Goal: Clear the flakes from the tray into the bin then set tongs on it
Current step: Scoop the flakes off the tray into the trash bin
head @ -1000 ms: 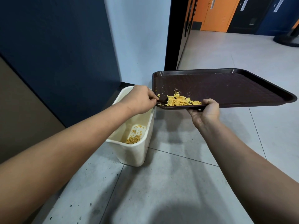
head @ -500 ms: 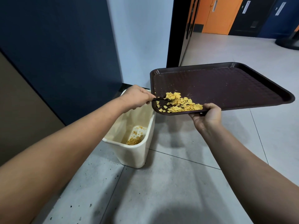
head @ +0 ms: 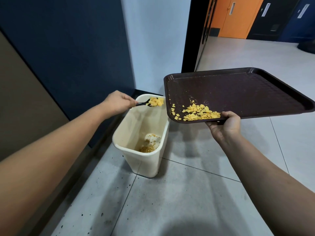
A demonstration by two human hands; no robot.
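Note:
My right hand (head: pixel 224 124) grips the near edge of a dark brown tray (head: pixel 247 92), held in the air and tilted down toward me. Yellow flakes (head: pixel 199 113) lie heaped at the tray's near left corner. My left hand (head: pixel 119 103) holds black tongs (head: pixel 144 103) that look like a small scoop, loaded with a clump of flakes (head: pixel 156 101), over the open top of a cream plastic bin (head: pixel 141 160). More flakes (head: pixel 147 149) lie at the bin's bottom.
The bin stands on grey floor tiles against a dark blue wall panel (head: pixel 68 48). A black door frame (head: pixel 194 34) opens behind the tray onto a corridor with an orange door (head: pixel 235 16). Dark specks dot the floor near the bin.
My left hand drew the tongs off the tray's left corner with a load of flakes and moved them left over the bin. The tray shifted slightly right.

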